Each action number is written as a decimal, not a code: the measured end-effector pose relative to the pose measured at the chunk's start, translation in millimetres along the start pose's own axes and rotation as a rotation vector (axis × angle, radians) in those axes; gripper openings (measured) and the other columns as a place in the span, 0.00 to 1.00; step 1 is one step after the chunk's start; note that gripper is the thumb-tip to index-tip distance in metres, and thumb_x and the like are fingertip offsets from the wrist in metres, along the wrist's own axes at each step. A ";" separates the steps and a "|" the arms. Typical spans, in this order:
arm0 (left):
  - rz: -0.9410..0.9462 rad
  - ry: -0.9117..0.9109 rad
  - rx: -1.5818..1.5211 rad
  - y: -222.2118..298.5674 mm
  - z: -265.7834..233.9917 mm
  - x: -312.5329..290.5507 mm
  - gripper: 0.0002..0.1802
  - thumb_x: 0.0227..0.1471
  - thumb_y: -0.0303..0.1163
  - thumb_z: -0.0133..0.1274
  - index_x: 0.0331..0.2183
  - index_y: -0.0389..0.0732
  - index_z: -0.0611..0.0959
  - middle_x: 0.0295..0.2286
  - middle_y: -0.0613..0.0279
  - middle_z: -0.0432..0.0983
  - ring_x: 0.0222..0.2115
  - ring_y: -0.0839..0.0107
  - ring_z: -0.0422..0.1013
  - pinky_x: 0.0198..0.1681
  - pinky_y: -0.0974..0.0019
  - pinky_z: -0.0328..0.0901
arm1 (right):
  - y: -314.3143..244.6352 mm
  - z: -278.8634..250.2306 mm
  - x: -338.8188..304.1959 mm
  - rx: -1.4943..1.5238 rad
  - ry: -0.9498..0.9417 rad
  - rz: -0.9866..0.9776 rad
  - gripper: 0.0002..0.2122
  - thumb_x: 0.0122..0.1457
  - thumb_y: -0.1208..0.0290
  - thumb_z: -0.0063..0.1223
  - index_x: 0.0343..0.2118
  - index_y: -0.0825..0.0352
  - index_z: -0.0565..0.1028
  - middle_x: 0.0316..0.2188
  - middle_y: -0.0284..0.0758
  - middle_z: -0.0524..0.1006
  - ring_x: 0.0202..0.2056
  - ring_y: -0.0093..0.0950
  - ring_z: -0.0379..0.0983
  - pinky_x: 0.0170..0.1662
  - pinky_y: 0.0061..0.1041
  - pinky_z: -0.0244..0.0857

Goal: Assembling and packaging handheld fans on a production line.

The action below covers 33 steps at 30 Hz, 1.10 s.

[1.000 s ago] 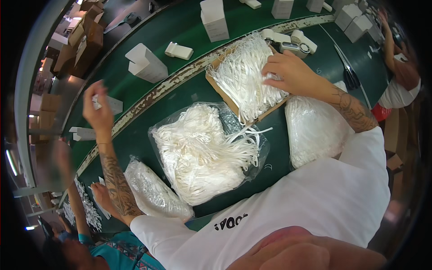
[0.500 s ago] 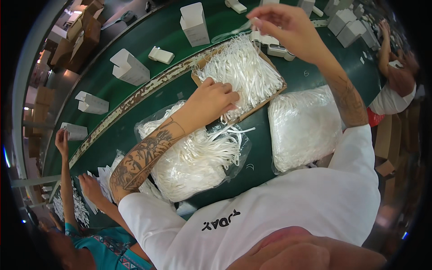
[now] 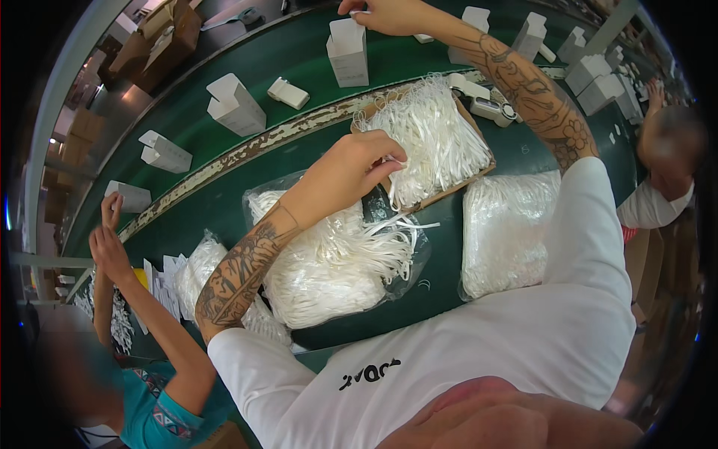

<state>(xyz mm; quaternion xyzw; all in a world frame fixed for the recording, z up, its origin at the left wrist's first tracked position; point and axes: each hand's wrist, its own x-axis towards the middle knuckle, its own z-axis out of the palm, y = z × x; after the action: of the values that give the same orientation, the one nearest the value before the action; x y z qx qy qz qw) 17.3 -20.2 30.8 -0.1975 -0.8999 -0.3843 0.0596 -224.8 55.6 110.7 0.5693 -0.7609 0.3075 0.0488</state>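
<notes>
An open carton (image 3: 490, 166) piled with looped white straps (image 3: 441, 142) stands in front of me on the green bench. My left hand (image 3: 366, 161) is at the carton's left side, thumb and fingers pinched on a white strap. Farther off, my right hand (image 3: 389, 15) is over the open top of an upright white box (image 3: 348, 60). Its fingers are closed on a bit of white strap, mostly hidden at the frame's upper edge. Below my left forearm lies an opened clear bag of white straps (image 3: 329, 277).
A full bag of straps (image 3: 508, 239) lies to the right. White devices (image 3: 493, 112) sit behind the carton. More open white boxes (image 3: 235, 105) and a white device (image 3: 288, 93) stand on the green belt (image 3: 202, 142), beyond a worn rail. A co-worker's hands (image 3: 111, 254) are at left.
My right hand has moved left and away from me with the strap, over to the white box. My left hand has come off the pile slightly, now pinching. The co-worker's hands have come together.
</notes>
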 end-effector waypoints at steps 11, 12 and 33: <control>-0.157 0.298 -0.005 25.5 -101.9 -48.4 0.06 0.56 0.22 0.56 0.37 0.34 0.83 0.34 0.63 0.77 0.33 0.76 0.73 0.37 0.74 0.68 | -26.8 66.2 42.7 -0.549 0.178 -0.418 0.08 0.58 0.72 0.57 0.38 0.71 0.77 0.32 0.41 0.80 0.35 0.36 0.78 0.37 0.32 0.72; -0.166 0.393 0.007 16.5 -123.0 -60.8 0.06 0.57 0.23 0.55 0.38 0.33 0.83 0.34 0.65 0.77 0.32 0.79 0.72 0.38 0.76 0.67 | -19.7 88.8 47.8 -0.492 0.219 -0.467 0.12 0.61 0.63 0.58 0.37 0.68 0.77 0.34 0.38 0.80 0.36 0.35 0.79 0.38 0.33 0.73; -0.197 0.806 0.622 -117.9 -231.0 -146.4 0.07 0.57 0.27 0.57 0.38 0.36 0.84 0.30 0.61 0.79 0.29 0.74 0.75 0.36 0.72 0.69 | -100.5 144.8 12.5 0.369 -0.192 -0.037 0.18 0.60 0.64 0.60 0.50 0.65 0.74 0.41 0.42 0.77 0.42 0.31 0.75 0.46 0.30 0.71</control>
<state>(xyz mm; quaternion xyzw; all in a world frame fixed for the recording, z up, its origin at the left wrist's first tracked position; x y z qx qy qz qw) 93.6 -304.6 75.3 0.0792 -0.8914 -0.1479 0.4210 -99.1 -46.9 40.7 0.6091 -0.6825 0.3848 -0.1234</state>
